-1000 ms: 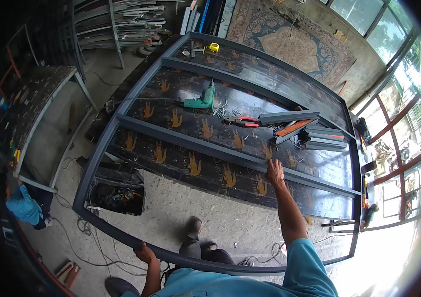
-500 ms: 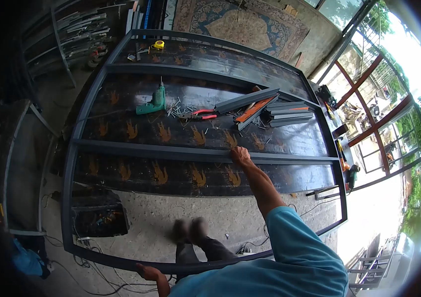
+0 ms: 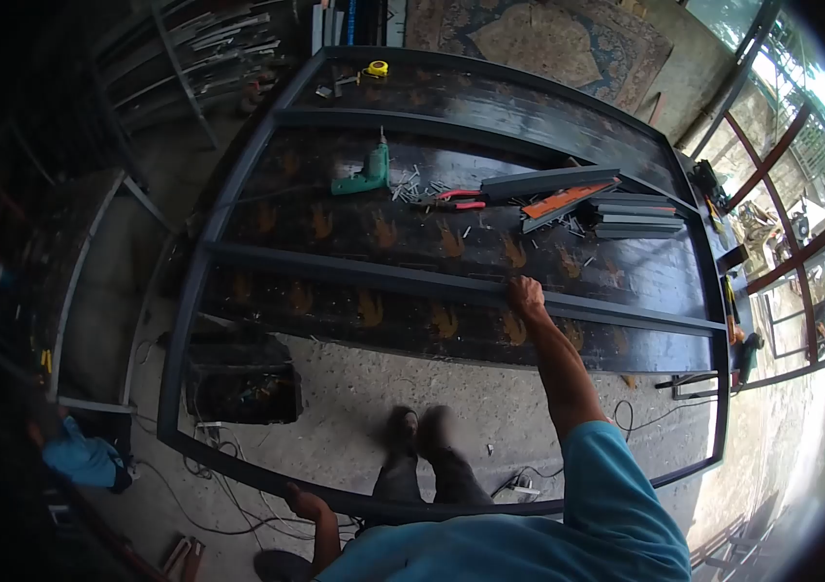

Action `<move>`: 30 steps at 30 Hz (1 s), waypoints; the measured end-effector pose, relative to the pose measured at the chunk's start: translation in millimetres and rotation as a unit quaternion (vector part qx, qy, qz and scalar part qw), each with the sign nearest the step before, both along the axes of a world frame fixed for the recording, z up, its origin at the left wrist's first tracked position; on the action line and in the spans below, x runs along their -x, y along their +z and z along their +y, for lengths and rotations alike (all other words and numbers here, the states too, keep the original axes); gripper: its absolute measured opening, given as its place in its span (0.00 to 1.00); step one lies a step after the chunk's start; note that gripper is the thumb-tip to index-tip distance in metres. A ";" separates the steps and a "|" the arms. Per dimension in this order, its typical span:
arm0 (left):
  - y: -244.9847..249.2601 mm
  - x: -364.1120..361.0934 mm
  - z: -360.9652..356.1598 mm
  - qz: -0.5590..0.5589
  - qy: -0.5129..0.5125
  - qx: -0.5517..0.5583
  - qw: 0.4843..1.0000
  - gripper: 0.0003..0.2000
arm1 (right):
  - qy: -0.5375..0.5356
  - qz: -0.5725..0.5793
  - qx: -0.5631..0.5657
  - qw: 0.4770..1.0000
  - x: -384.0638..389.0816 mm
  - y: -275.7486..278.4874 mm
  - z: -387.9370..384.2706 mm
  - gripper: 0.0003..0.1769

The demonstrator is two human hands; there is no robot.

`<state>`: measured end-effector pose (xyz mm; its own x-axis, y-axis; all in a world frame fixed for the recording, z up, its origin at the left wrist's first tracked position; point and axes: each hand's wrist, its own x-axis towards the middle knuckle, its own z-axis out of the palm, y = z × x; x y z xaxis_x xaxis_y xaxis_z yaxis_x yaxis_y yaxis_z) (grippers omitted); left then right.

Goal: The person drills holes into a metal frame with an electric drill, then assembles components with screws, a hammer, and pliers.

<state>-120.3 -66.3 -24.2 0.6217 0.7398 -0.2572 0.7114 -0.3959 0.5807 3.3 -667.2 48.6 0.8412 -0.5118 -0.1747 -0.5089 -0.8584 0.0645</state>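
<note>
A large dark grey metal frame (image 3: 183, 341) with crossbars lies over a dark table (image 3: 335, 218) and overhangs its near edge. My right hand (image 3: 526, 294) is closed around the nearer crossbar (image 3: 364, 275), arm stretched out. At the near rail, low in the view, my left hand (image 3: 307, 502) grips the frame; its fingers are partly hidden. Inside the frame, on the tabletop, lie a green drill (image 3: 364, 173), scattered screws (image 3: 413, 182), red-handled pliers (image 3: 459, 201) and several short metal profiles (image 3: 637, 215), one with an orange face (image 3: 568, 201).
A yellow tape measure (image 3: 377, 69) sits at the far left of the table. Under the overhang, a black crate (image 3: 243, 380) stands on the floor near cables (image 3: 238, 485). Another person's blue sleeve (image 3: 83, 454) shows lower left. Beyond the right edge is a brown metal grille (image 3: 800, 250).
The view has swung left, so the table and frame appear farther right. Both hands keep their holds on the frame. More of the other person shows at lower left.
</note>
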 end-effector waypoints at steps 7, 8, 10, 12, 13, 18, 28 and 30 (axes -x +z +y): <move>-16.7 19.3 20.0 0.014 0.007 0.034 0.999 0.24 | 0.015 -0.048 0.017 0.999 10.3 -17.4 -4.1 0.10; -3.4 17.1 11.1 -0.027 0.066 0.069 0.995 0.24 | 0.015 -0.037 0.011 0.999 11.4 -14.7 -2.0 0.10; 5.2 20.7 9.7 -0.029 0.109 0.066 0.991 0.24 | 0.021 -0.045 0.006 0.999 12.0 -12.4 1.7 0.10; 8.6 30.7 15.2 -0.051 0.094 0.061 0.992 0.24 | 0.016 -0.041 0.000 0.999 25.7 -18.1 4.0 0.10; 11.1 36.3 11.2 -0.074 0.081 0.059 0.992 0.25 | 0.019 -0.033 -0.004 0.999 28.0 -20.3 3.6 0.10; 1.8 41.4 27.4 -0.042 0.069 0.050 0.995 0.25 | 0.019 -0.061 0.014 0.998 34.5 -23.8 10.2 0.11; 18.6 73.4 40.2 -0.073 0.025 0.108 0.991 0.21 | 0.025 -0.037 -0.001 0.999 54.7 -21.9 16.4 0.11; 11.1 96.9 57.7 -0.051 -0.003 0.114 0.992 0.20 | 0.031 -0.012 -0.005 0.999 66.0 -26.3 17.4 0.11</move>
